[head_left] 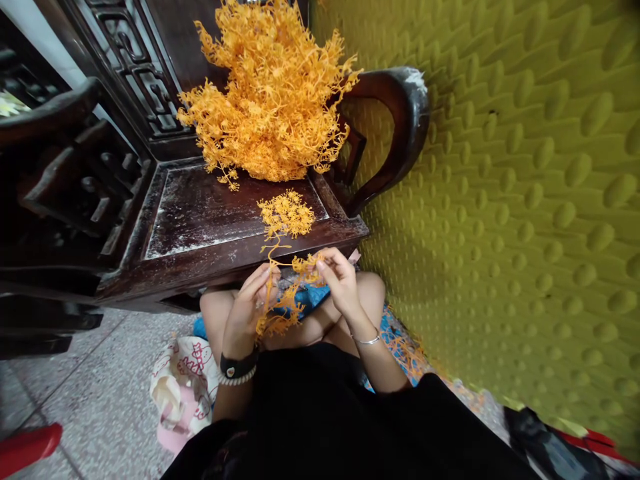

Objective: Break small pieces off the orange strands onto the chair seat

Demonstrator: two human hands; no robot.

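Between my two hands stretches a branching orange plastic sprig (286, 308), its frilly tips hanging over my lap. The fingers of my left hand (255, 293) are closed on its stem side. My right hand (341, 280) pinches a frilly cluster at the other end. Just past my hands, a small orange sprig (287, 215) lies near the front edge of the dark wooden chair seat (200, 207), its thin stem reaching toward my left fingers. Behind it a large heap of the same orange sprigs (275, 100) rises on the seat.
A curved chair arm (413, 127) stands at the right, against a yellow-green embossed wall (525, 200). On the tiled floor at left sit a white and pink bag (183, 380) and a red object (30, 450). Orange bits (407, 353) lie on blue material beside my right arm.
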